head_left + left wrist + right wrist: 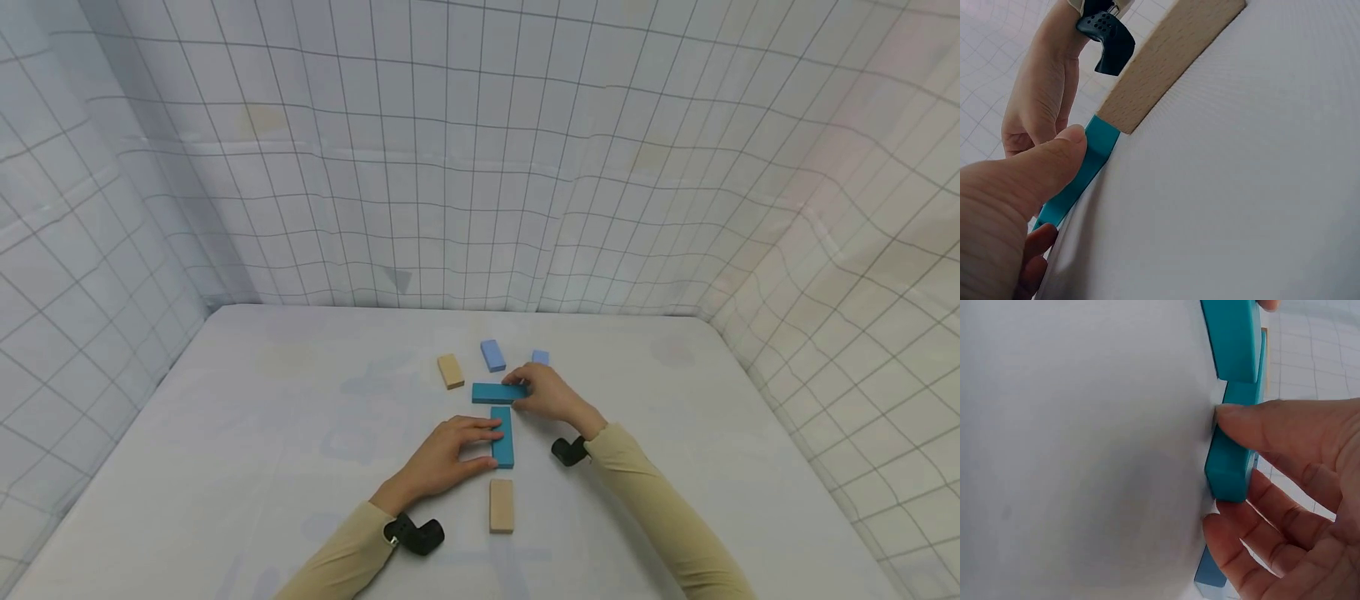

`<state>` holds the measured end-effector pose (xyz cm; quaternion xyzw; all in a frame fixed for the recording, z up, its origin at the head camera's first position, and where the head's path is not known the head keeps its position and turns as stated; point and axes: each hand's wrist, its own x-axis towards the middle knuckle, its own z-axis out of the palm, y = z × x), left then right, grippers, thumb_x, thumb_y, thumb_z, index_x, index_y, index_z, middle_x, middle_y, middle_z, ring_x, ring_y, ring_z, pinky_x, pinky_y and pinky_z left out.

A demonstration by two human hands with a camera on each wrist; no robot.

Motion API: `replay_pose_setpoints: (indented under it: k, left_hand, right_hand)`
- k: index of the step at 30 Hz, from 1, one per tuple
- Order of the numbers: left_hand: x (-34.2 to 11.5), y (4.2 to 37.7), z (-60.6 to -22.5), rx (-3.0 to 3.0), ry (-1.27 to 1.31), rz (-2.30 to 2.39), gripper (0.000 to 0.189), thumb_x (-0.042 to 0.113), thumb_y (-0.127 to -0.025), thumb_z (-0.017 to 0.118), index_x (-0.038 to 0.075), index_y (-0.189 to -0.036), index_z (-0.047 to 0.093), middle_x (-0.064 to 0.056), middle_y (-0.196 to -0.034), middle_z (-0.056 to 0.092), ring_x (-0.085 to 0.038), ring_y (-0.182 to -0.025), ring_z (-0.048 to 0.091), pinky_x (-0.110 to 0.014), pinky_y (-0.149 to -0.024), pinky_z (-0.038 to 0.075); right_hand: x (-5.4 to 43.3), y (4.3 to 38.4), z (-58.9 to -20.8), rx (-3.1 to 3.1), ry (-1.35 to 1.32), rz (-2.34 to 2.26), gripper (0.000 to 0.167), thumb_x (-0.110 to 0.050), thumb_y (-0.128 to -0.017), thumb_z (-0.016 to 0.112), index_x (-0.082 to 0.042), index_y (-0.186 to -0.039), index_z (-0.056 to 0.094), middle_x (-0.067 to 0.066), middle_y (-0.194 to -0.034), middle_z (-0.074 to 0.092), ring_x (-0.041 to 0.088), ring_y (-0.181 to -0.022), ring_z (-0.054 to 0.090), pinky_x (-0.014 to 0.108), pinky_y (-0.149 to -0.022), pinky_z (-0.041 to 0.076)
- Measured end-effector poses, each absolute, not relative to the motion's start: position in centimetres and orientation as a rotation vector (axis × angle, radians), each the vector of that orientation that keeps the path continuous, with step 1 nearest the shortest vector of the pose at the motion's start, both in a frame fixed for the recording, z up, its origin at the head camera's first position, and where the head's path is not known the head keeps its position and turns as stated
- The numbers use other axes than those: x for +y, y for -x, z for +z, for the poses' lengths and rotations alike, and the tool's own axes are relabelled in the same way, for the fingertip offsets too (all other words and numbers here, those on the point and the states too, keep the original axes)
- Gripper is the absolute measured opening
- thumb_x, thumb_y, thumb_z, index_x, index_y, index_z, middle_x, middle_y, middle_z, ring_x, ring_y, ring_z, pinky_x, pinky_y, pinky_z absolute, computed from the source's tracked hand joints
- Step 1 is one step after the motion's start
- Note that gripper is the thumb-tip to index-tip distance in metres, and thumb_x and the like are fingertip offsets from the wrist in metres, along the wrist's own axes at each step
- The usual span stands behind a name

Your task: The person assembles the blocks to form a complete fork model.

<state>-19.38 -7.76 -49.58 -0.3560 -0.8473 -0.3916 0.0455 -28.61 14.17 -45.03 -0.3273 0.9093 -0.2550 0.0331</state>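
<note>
Two long teal blocks lie on the white table, one pointing away from me and the other crosswise just beyond it. My left hand [442, 458] holds the lengthwise teal block [504, 450], its thumb near the close end and fingertips farther along. The thumb shows against that block [1099, 144] in the left wrist view. The crosswise teal block [489, 393] is pinched near its right end by my right hand [551, 394]. In the right wrist view the thumb lies along one side of it [1229, 456], with fingers across from it.
A plain wooden block [502, 507] lies nearest me, in line with the lengthwise teal block. Farther back are a yellowish block [451, 371], a light-blue block [492, 356] and a small light-blue block [540, 357] just beyond my right hand. Grid-patterned cloth [450, 167] surrounds the table.
</note>
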Motion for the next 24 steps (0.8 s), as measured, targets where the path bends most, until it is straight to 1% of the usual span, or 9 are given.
replay_pose_setpoints:
  k: [4, 10, 14, 20, 24]
  left_hand:
    - [-7.76, 19.39, -49.45, -2.587, 1.089, -1.195, 0.043, 0.031, -0.087, 0.069, 0.012, -0.126, 0.063, 0.002, -0.135, 0.053, -0.018, -0.125, 0.044, -0.043, -0.100, 0.035]
    - [-7.77, 19.44, -49.54, -2.579, 1.093, -1.198, 0.043, 0.031, -0.088, 0.069, 0.012, -0.126, 0.063, 0.001, -0.135, 0.053, -0.018, -0.125, 0.044, -0.044, -0.100, 0.035]
    - [-7.79, 19.44, -49.56, -2.583, 1.089, -1.194, 0.043, 0.032, -0.088, 0.068, 0.013, -0.126, 0.063, 0.002, -0.135, 0.053, -0.018, -0.125, 0.044, -0.044, -0.100, 0.035]
    - [-7.75, 19.40, -49.42, -2.586, 1.081, -1.199, 0.042, 0.029, -0.087, 0.070, 0.013, -0.126, 0.064, 0.002, -0.135, 0.053, -0.017, -0.125, 0.044, -0.043, -0.100, 0.035]
    - [-7.69, 19.38, -49.46, -2.590, 1.076, -1.199, 0.043, 0.030, -0.087, 0.070, 0.013, -0.126, 0.063, 0.003, -0.135, 0.052, -0.017, -0.125, 0.044, -0.043, -0.100, 0.035]
  right_hand:
    - [14.55, 28.61, -45.07, 2.777, 1.002, -0.815, 0.033, -0.005, -0.079, 0.076, 0.000, -0.110, 0.067, 0.008, -0.103, 0.064, 0.023, -0.096, 0.058, 0.036, -0.083, 0.048]
    - [14.89, 28.62, -44.96, 2.754, 1.034, -0.861, 0.032, -0.006, -0.079, 0.077, 0.000, -0.109, 0.068, 0.008, -0.103, 0.064, 0.023, -0.097, 0.060, 0.035, -0.082, 0.048]
    - [14.97, 28.72, -45.12, 2.753, 1.046, -0.870, 0.032, -0.006, -0.079, 0.077, -0.001, -0.109, 0.068, 0.008, -0.104, 0.065, 0.021, -0.096, 0.060, 0.033, -0.081, 0.048]
    - [15.07, 28.65, -45.20, 2.749, 1.058, -0.894, 0.030, -0.005, -0.079, 0.077, -0.001, -0.107, 0.069, 0.007, -0.102, 0.064, 0.021, -0.093, 0.059, 0.031, -0.078, 0.049]
    - [15.11, 28.56, -45.20, 2.747, 1.046, -0.903, 0.030, -0.005, -0.079, 0.077, -0.002, -0.108, 0.069, 0.007, -0.103, 0.064, 0.021, -0.093, 0.059, 0.031, -0.078, 0.049]
